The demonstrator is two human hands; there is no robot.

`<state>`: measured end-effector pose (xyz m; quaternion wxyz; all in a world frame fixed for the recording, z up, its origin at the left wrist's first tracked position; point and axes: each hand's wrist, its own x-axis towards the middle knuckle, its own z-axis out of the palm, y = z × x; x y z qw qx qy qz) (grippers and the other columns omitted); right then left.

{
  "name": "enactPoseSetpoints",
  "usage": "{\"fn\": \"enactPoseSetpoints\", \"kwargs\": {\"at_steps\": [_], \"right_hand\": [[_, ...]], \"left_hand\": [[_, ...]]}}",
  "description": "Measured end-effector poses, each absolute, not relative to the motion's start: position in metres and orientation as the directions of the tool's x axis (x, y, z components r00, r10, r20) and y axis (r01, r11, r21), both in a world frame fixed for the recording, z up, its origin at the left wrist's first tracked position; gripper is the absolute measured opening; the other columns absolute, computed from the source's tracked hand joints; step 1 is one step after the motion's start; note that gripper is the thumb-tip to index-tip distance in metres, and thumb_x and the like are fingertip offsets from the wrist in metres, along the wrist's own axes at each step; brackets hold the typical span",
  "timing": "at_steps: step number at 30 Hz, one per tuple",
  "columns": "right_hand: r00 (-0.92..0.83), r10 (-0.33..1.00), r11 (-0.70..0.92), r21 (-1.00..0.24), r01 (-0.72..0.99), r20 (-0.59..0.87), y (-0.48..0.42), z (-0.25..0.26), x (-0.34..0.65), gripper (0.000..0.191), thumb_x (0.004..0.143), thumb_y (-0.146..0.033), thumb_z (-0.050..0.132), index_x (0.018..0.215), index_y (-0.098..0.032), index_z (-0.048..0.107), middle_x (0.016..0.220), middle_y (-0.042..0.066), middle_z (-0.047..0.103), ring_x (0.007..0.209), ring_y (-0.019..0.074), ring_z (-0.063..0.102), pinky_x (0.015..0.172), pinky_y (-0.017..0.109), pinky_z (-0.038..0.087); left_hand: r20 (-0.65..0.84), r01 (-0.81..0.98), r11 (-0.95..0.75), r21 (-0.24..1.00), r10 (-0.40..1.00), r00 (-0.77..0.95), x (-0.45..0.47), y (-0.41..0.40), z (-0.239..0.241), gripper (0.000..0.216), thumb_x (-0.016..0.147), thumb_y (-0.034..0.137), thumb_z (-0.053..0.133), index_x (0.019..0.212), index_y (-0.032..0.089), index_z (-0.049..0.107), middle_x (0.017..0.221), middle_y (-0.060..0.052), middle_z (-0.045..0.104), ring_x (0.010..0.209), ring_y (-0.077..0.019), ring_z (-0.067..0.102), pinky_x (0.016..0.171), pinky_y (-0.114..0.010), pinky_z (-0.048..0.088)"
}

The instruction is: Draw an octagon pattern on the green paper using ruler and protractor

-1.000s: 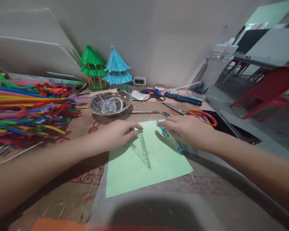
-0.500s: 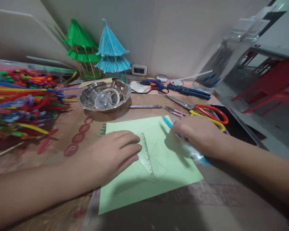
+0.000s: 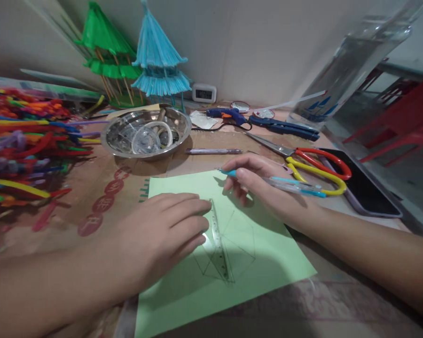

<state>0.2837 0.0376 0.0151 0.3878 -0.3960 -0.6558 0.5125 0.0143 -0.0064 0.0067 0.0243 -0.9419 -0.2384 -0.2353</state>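
Observation:
A sheet of light green paper (image 3: 271, 277) lies on the table, with a faint angular figure of thin pencil-like lines on it. My left hand (image 3: 178, 230) rests flat over the paper, fingers extended, with its fingertips on a clear set square (image 3: 221, 256) whose scaled edge crosses the drawing. Most of the set square's left part is under that hand. In my right hand (image 3: 257, 180), above the paper's upper right corner, is a clear pen with light blue parts (image 3: 278, 184). It is tilted, its point aimed left and off the drawn lines.
Behind the paper are a metal bowl (image 3: 109, 141), a purplish pen (image 3: 215, 151), a glue gun (image 3: 229, 115) and scissors (image 3: 333, 164). A phone (image 3: 370, 195) lies right. Colourful pipe cleaners (image 3: 21, 136) are heaped left. A tall bottle (image 3: 334, 75) stands back right.
My right hand has turned and its fingers have loosened around the pen, whose point now faces left. My left hand stays on the set square. The view has shifted slightly.

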Motion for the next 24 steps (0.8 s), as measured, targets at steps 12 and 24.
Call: {"fn": "enactPoseSetpoints", "kwargs": {"at_steps": [12,24], "right_hand": [[-0.386,0.919,0.142,-0.982,0.126,0.084,0.0394,0.0157,0.2809,0.022,0.109,-0.042,0.067,0.114,-0.021,0.068,0.088,0.001,0.076,0.063,0.0101,0.065,0.055,0.022,0.051],[-0.375,0.923,0.157,-0.976,0.154,0.089,0.0395,0.0171,0.2798,0.017,0.11,-0.037,0.067,0.113,-0.02,0.069,0.086,0.001,0.078,0.061,0.0104,0.065,0.054,0.022,0.051]], "left_hand": [[0.457,0.478,-0.877,0.055,0.448,0.769,0.0152,-0.0064,0.0096,0.032,0.118,0.031,0.05,0.108,0.02,0.078,0.119,-0.013,0.085,0.111,-0.0303,0.082,0.09,-0.044,0.07],[0.434,0.478,-0.878,0.028,0.441,0.786,0.0157,-0.0048,0.0126,0.038,0.122,0.032,0.039,0.111,0.019,0.073,0.119,-0.013,0.084,0.111,-0.0291,0.082,0.087,-0.044,0.069]]}}
